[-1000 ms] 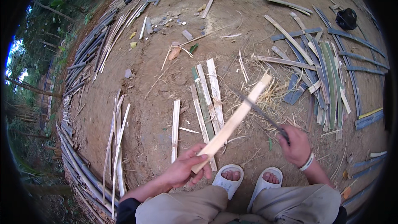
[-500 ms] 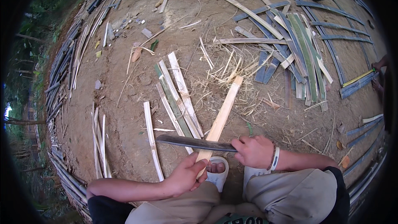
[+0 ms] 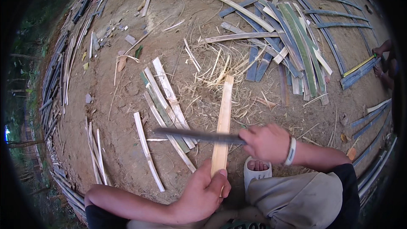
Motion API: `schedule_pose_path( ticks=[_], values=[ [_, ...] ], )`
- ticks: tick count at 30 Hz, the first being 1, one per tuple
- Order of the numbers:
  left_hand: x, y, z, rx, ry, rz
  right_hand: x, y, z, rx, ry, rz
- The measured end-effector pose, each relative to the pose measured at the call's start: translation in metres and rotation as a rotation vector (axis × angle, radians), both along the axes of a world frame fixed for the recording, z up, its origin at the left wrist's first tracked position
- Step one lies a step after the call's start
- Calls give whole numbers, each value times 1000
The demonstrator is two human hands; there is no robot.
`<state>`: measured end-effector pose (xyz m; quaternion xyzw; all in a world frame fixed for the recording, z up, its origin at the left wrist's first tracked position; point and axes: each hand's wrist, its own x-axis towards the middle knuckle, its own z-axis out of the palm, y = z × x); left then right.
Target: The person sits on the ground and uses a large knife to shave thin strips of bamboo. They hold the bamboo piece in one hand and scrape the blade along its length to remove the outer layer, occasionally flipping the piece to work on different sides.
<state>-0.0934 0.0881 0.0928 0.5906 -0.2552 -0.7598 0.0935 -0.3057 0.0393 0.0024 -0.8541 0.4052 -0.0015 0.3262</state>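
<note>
Your pale bamboo strip (image 3: 223, 116) has swung closer to upright since the earlier frame, and your knife (image 3: 190, 134) now crosses it farther up from your left hand (image 3: 202, 196). It sits near the centre of the frame, its long axis running up and away from that hand, the nearer one, whose thumb and fingers pinch its lower end. Your right hand (image 3: 267, 144), curled round the knife's handle end, is just right of the strip; whether the blade touches wood, I cannot tell.
</note>
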Motion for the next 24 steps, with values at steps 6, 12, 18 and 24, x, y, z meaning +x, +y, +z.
schedule_pose_path(
  ticks=[6,12,18,24],
  values=[
    [-7,15,-10,-27,21,129,3,8,18,30,-7,131],
    [-3,9,-7,-6,17,49,4,-8,-4,46,-5,49],
    [3,11,-9,34,13,115,8,-5,-7,-18,-18,56],
    [8,9,-7,32,8,97,9,-9,-13,27,64,57]
  ],
)
